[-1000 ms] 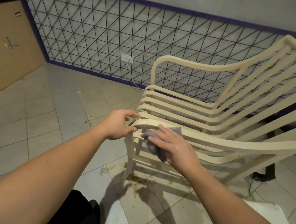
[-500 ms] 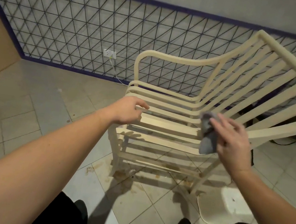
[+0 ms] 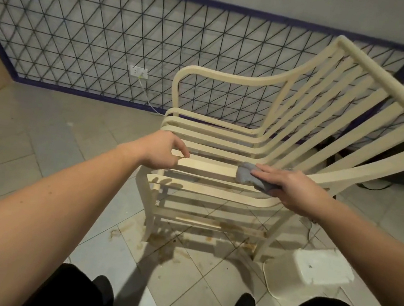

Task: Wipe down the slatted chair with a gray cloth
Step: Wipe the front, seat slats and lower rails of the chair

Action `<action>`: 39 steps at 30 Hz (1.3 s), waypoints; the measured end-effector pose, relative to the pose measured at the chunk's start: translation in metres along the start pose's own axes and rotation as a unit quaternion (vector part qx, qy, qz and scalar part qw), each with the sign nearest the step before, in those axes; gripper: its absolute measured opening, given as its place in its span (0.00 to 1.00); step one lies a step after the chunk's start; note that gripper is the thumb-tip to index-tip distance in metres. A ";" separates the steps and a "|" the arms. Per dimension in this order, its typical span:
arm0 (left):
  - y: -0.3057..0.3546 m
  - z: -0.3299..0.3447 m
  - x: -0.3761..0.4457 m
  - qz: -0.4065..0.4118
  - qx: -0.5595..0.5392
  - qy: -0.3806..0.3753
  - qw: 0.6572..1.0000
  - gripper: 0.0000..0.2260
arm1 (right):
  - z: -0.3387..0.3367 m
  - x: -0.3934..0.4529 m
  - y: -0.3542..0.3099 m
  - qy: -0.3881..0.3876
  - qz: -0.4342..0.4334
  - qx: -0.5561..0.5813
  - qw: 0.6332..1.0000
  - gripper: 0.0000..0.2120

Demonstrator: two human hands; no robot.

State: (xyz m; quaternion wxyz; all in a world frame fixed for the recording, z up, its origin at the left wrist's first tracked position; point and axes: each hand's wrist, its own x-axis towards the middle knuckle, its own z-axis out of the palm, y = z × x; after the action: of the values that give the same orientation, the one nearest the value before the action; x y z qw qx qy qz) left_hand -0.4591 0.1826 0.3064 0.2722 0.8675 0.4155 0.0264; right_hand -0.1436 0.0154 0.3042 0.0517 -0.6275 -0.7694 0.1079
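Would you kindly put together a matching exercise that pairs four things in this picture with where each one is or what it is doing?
Things:
1. gray cloth
2. left hand
3. white upturned plastic tub
4. white wall socket

Places or states:
A. on the tiled floor beside the chair's leg
B. on the patterned wall, with a cord plugged in
C. pressed flat on a seat slat under the right hand
D. gripping the front end of a slat of the cream slatted chair

Pairs: 1-C, 2-D, 3-A, 4-B

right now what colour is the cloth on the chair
Gray, with a bluish tint; the cloth shows in the head view, the only one.
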 end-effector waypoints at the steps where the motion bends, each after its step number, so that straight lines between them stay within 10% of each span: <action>1: -0.001 -0.001 0.000 -0.005 0.000 -0.010 1.000 0.19 | 0.001 0.006 0.000 0.006 -0.008 -0.004 1.000 0.30; 9: -0.016 -0.019 -0.008 -0.054 -0.056 0.022 0.997 0.25 | 0.046 0.074 -0.076 0.047 -0.041 0.011 0.998 0.30; 16: -0.026 -0.026 -0.019 -0.043 -0.057 0.022 0.997 0.23 | 0.020 0.100 -0.102 -0.147 -0.060 0.034 0.987 0.44; 22: -0.020 -0.010 -0.019 -0.007 -0.013 0.007 1.000 0.18 | 0.012 0.079 -0.044 -0.040 -0.025 -0.004 0.999 0.17; 29: -0.008 0.002 -0.017 0.022 0.079 0.053 0.995 0.10 | 0.041 0.101 -0.099 -0.004 -0.030 0.084 0.996 0.21; 39: -0.010 0.007 -0.014 0.030 0.130 0.069 0.989 0.08 | 0.053 0.086 -0.075 0.067 0.004 -0.098 0.993 0.17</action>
State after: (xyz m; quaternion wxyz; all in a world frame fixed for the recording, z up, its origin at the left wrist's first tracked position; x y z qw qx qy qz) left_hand -0.4737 0.1742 0.2975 0.1264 0.9038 0.4070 0.0401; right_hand -0.2443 0.0799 0.2656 0.0409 -0.6387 -0.7683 -0.0102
